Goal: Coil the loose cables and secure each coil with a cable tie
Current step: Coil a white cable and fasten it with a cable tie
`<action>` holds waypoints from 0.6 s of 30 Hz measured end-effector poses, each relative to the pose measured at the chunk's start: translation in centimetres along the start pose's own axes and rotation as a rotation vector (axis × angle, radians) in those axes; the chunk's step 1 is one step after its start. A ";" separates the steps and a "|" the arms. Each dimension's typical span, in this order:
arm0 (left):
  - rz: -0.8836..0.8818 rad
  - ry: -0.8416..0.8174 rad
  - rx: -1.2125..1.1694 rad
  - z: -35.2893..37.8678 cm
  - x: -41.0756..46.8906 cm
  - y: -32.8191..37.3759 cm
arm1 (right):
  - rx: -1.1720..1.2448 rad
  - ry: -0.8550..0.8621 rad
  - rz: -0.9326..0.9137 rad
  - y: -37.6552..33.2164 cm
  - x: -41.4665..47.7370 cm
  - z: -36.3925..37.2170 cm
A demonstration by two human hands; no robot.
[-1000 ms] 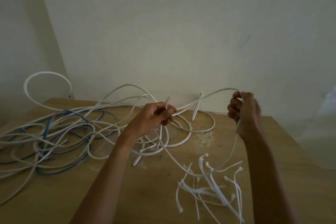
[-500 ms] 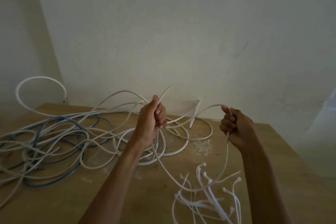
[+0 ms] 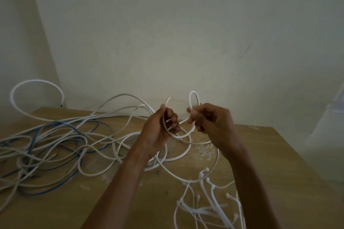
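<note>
A wooden table [image 3: 279, 154] fills the lower view. At nine o'clock sprawls a tangle of white and blue cables [image 3: 46, 150]. At five o'clock lie loose cable ties [image 3: 208, 206], partly hidden by the right forearm. At centre, the left hand [image 3: 160, 132] and right hand [image 3: 210, 124] each grip the white cable [image 3: 193, 92].

right hand [image 3: 210, 124]: moved left from mid-right of frame, now just beside left hand [image 3: 158, 134] at centre | left hand: turned thumb-up, cable end now pointing up | cable [image 3: 189, 100]: long span between the hands gone, now bent into a small loop standing above right hand
</note>
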State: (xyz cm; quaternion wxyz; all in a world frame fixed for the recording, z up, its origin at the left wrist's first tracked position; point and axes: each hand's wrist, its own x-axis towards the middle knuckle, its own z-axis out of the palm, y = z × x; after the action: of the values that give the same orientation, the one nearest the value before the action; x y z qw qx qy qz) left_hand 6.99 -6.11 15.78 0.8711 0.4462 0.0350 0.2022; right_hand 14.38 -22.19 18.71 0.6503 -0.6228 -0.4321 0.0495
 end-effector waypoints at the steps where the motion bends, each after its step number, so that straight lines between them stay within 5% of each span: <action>1: 0.001 -0.007 0.023 0.0 -0.1 0.0 | -0.052 -0.043 -0.006 0.1 -0.1 0.6; 9: -0.113 -0.108 0.035 0.3 -0.9 0.8 | -0.516 -0.088 -0.022 0.9 -0.9 3.6; 15: -0.035 -0.107 -0.351 -1.1 -0.4 2.5 | -0.579 -0.176 0.013 1.6 -0.7 3.3; 18: -0.018 -0.114 -0.334 -2.1 -0.5 3.4 | -0.504 -0.284 -0.047 2.1 -0.4 2.3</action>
State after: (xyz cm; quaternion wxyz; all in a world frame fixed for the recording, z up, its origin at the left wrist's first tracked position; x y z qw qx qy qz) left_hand 4.98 -2.91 17.13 0.9355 0.3056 -0.0446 0.1716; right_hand 13.67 -20.21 16.32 0.4092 -0.7413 -0.5319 0.0122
